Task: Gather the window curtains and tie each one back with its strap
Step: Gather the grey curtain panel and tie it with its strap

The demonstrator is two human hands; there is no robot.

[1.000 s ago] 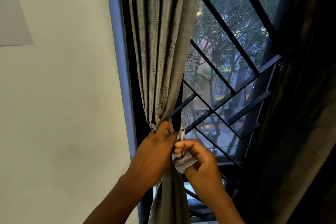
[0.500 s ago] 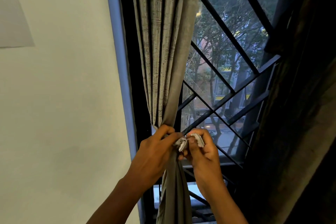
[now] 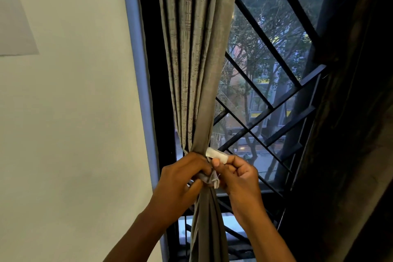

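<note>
I've got the curtain [image 3: 197,66] bunched into one tight column, and both hands meet right at its waist. My left hand [image 3: 180,181] is wrapped round the gathered folds, grip clamped on the cloth, thumb low and fingers curled across the front. My right hand [image 3: 236,174] sits just beside it, touching, and its grip is pinched on the strap [image 3: 217,155]: a pale end pokes up above my right fingertips, and a greyer loop of it hangs between the two hands.

How it'll handle, as I judge it: the curtain is soft, fairly thick fabric that squashes easily but wants to spring back open, so my left grip has to hold the bundle firm while the right works. The strap is light and floppy, no stiffness at all. Best taken near its end, as I have it, and kept taut so it doesn't slide down the folds. I can't tell how its ends fasten; that's hidden between my fingers.

Around the grip: above it the pleats fan upward; below it the cloth drops in a narrow tail. To the left of my hands runs the dark window frame [image 3: 157,91] and a plain pale wall [image 3: 74,112]. To the right and beyond, a black metal grille [image 3: 265,112] with trees and a street outside. Far right, a second, darker curtain [image 3: 350,134] hangs well apart, not yet tied as far as I can see.
</note>
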